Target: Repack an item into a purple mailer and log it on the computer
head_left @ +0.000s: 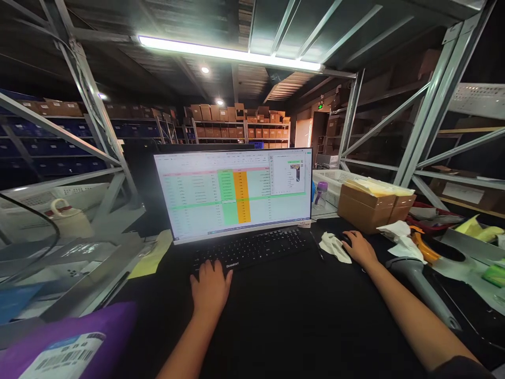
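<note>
My left hand (211,287) lies on the lower left part of a black keyboard (256,248), its fingers spread and nothing held. A dark computer mouse (346,238), mostly hidden, sits beneath my right hand (360,248), whose fingers rest over it. Behind the keyboard stands a lit monitor (197,210). It shows a spreadsheet with green and orange columns and a smaller window at the upper right. Between keyboard and mouse are a crumpled white tissue (334,247) and a thin dark pen (316,246).
At the right lie a grey barcode scanner (414,279), cardboard boxes (365,208) and crumpled paper (398,234). A purple-capped bottle (320,195) stands beside the monitor. A purple parcel (114,321) with a label fills the lower left, near yellow paper (152,258). Metal shelving (347,121) surrounds the desk.
</note>
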`<state>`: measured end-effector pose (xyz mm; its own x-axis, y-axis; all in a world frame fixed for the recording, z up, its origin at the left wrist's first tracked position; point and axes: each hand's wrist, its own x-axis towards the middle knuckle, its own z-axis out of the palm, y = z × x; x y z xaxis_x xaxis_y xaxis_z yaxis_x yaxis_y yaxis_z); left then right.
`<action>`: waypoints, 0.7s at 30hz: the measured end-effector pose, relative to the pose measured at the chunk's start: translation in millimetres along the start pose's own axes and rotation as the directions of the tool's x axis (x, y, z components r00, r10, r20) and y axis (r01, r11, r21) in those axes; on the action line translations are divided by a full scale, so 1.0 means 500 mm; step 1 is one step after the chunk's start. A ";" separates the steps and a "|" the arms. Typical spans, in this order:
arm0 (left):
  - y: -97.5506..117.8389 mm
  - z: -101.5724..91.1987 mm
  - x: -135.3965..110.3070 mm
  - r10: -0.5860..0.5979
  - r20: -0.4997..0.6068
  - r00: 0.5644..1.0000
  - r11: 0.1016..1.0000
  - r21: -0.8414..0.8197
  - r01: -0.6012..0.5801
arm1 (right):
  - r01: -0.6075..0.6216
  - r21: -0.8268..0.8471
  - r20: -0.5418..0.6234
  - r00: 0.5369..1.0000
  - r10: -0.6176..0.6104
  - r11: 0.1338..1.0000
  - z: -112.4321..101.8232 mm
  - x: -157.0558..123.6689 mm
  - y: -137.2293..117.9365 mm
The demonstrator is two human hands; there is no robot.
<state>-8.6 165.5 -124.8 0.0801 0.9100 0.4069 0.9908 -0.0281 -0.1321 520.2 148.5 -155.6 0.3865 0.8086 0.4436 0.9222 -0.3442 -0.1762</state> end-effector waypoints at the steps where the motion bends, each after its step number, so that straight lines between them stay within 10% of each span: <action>1: 0.000 0.000 0.000 0.001 0.001 1.000 1.000 -0.001 -0.001 | 0.001 -0.001 0.002 1.000 -0.001 1.000 0.000 0.000 0.000; 21: -0.001 -0.001 0.001 -0.005 0.012 1.000 1.000 -0.011 0.005 | 0.008 0.006 0.008 1.000 -0.008 1.000 0.005 0.004 0.002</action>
<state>-9.3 165.7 -124.3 0.0740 0.9149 0.3968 0.9924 -0.0282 -0.1200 521.8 151.2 -157.2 0.3791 0.8151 0.4381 0.9254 -0.3348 -0.1778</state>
